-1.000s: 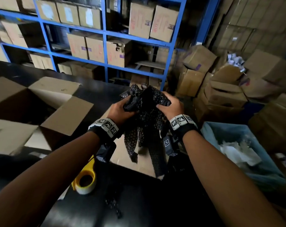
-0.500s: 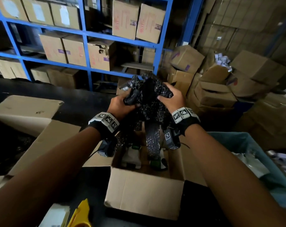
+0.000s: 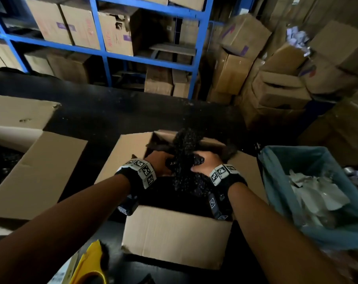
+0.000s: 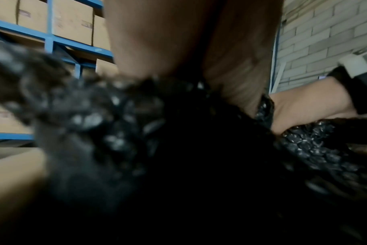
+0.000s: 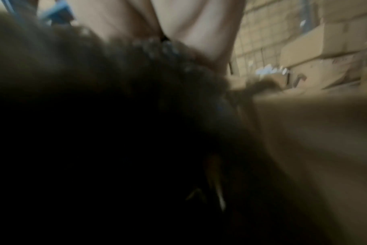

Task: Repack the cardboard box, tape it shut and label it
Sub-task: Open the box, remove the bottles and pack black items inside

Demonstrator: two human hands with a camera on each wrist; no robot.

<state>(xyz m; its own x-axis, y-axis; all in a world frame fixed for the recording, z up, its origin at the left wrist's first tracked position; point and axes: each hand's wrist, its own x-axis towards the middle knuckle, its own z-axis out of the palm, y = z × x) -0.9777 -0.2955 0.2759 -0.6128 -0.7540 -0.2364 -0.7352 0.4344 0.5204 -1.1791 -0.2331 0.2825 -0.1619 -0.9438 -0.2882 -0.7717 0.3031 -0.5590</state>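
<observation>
Black bubble wrap (image 3: 184,160) in open cardboard box (image 3: 174,238) | both hands' fingers clutching wrap | blue bin (image 3: 276,181): paper scraps

both hands (image 3: 182,165) now down at box mouth, black bubble wrap (image 3: 185,160) pushed into the cardboard box (image 3: 174,238) instead of held up above it

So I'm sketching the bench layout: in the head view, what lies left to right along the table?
Large open cardboard box with spread flaps → small open cardboard box holding black bubble wrap → blue bag-lined bin of crumpled paper.
</observation>
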